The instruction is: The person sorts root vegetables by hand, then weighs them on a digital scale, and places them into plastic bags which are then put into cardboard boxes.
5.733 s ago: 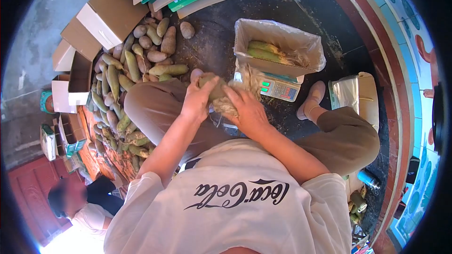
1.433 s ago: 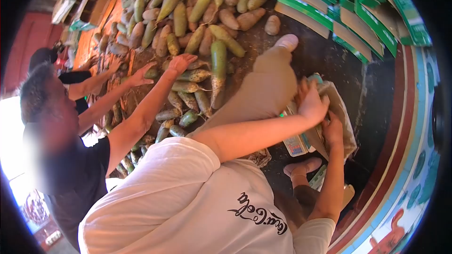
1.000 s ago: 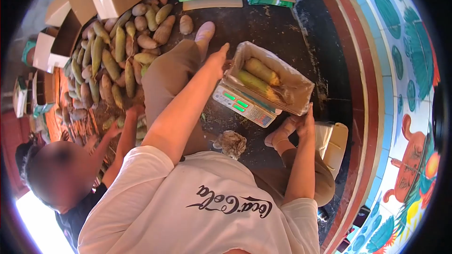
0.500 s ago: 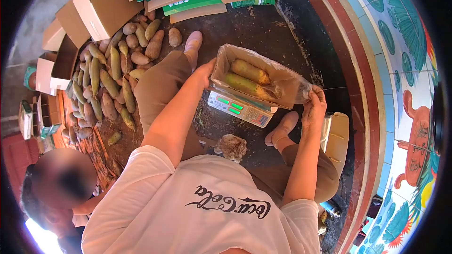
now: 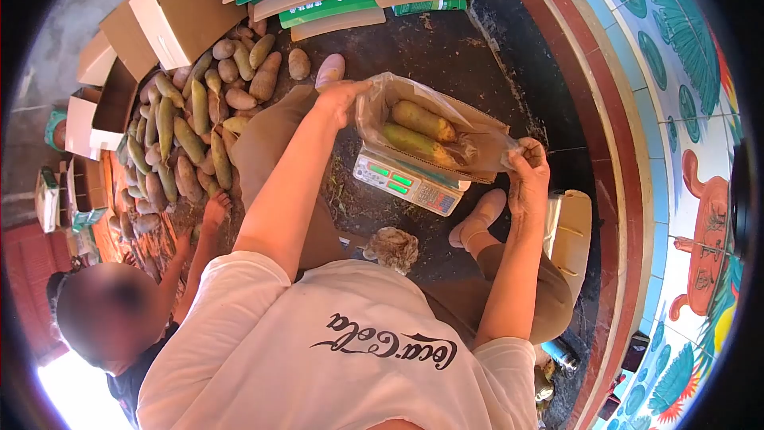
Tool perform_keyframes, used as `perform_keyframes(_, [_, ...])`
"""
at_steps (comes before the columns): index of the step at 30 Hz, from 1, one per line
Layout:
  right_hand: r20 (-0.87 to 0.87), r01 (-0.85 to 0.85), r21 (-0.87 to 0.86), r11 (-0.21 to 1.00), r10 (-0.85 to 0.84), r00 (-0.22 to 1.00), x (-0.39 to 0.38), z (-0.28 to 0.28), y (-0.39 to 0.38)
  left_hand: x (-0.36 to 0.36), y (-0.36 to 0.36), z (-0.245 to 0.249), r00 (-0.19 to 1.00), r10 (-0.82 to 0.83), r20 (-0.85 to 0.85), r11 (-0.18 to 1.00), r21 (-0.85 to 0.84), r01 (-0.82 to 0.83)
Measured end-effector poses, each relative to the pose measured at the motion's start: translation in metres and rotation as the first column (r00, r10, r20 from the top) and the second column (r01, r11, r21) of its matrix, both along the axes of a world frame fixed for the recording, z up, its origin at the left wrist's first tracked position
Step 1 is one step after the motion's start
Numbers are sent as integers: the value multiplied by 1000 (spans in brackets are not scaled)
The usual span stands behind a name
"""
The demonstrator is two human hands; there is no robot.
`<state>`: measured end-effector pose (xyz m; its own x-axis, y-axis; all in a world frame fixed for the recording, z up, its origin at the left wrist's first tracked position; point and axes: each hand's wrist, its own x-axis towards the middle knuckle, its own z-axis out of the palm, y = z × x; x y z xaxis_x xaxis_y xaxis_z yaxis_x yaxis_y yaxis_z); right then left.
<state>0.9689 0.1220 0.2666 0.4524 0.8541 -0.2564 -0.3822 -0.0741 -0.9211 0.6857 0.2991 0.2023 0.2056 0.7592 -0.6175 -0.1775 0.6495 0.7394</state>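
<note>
A cardboard box [image 5: 487,117] lined with a clear plastic bag [image 5: 477,146] rests on a digital scale [image 5: 407,184] with lit green displays. Inside the liner lie two long green vegetables that look like radishes [image 5: 422,119], side by side, with yellowish ends. At the box's left upper corner, my left hand [image 5: 342,102] is closed on the bag's edge, its fingertips partly hidden. My right hand [image 5: 527,161] pinches the bag's other edge beyond the right end of the box.
A heap of similar green and brown vegetables [image 5: 187,135] covers the floor at left. Open cartons [image 5: 191,12] and stacked flattened green boxes [image 5: 334,8] stand behind. Another person's hand [image 5: 216,209] reaches to the heap. A crumpled bundle [image 5: 391,249] lies below the scale.
My left hand has moved up and slightly left, lifting the liner's edge above the box's corner. My right hand has shifted slightly left. The other person's arms now reach toward the heap.
</note>
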Motion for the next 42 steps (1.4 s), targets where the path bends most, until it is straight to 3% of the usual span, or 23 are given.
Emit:
perform_keyframes(4, [491,-67,-109,992,112,864,6,-10,4,1,-2,29,985,-89,-146,971,207,119])
perform_keyframes(5, [597,-53,-144,988,130,792,6,-11,7,2,-4,30,954,-134,-270,949,244,202])
perform_keyframes(7, [786,-2,-230,973,187,589,4,-5,8,9,-11,38,841,-194,-506,883,284,375])
perform_keyframes(10, [912,76,-316,946,281,299,3,2,7,18,-24,59,711,-230,-664,825,254,505])
perform_keyframes(11, [938,108,-313,944,289,191,3,0,4,18,-26,60,588,-184,-787,712,306,632])
perform_keyframes(13, [898,145,-430,891,405,174,5,4,4,16,-32,65,326,6,-945,439,295,848])
perform_keyframes(14, [873,163,-483,860,459,168,6,6,7,18,-29,73,237,-136,-962,435,157,887])
perform_keyframes(16, [878,88,-380,921,329,348,11,-3,12,23,-21,89,41,-409,-912,366,-123,922])
perform_keyframes(17, [859,59,-322,945,265,437,13,-8,14,22,-16,85,189,-457,-869,446,-40,894])
perform_keyframes(18, [763,44,-291,956,205,613,13,-12,17,20,-11,76,332,-487,-807,528,31,849])
perform_keyframes(20, [471,34,-220,975,75,879,6,-15,24,20,-8,71,577,-485,-657,678,134,723])
perform_keyframes(22, [336,-7,-178,984,67,939,1,-4,28,21,-11,65,764,-425,-486,804,185,565])
perform_keyframes(24, [237,-10,-112,994,36,971,-3,13,31,26,-23,79,851,-316,-419,862,247,442])
perform_keyframes(26, [169,28,-32,999,-23,985,-6,28,32,26,-22,86,894,-274,-355,888,263,377])
perform_keyframes(27, [94,58,-90,994,-49,994,-12,35,33,21,-23,86,901,-288,-324,894,245,375])
perform_keyframes(31, [216,-38,-76,996,53,975,-20,48,33,24,-31,99,891,-296,-343,886,251,391])
perform_keyframes(34, [209,4,-65,998,9,978,-19,46,33,18,-20,98,911,-280,-304,877,305,372])
perform_keyframes(35, [139,-24,-129,991,42,989,-18,42,37,20,-20,102,931,-260,-256,912,253,324])
perform_keyframes(38, [197,7,-75,997,8,980,-24,67,35,29,-20,106,925,-275,-264,881,317,352])
perform_keyframes(42, [80,51,-16,999,-50,996,-14,63,35,34,-19,119,967,-215,-136,916,316,248])
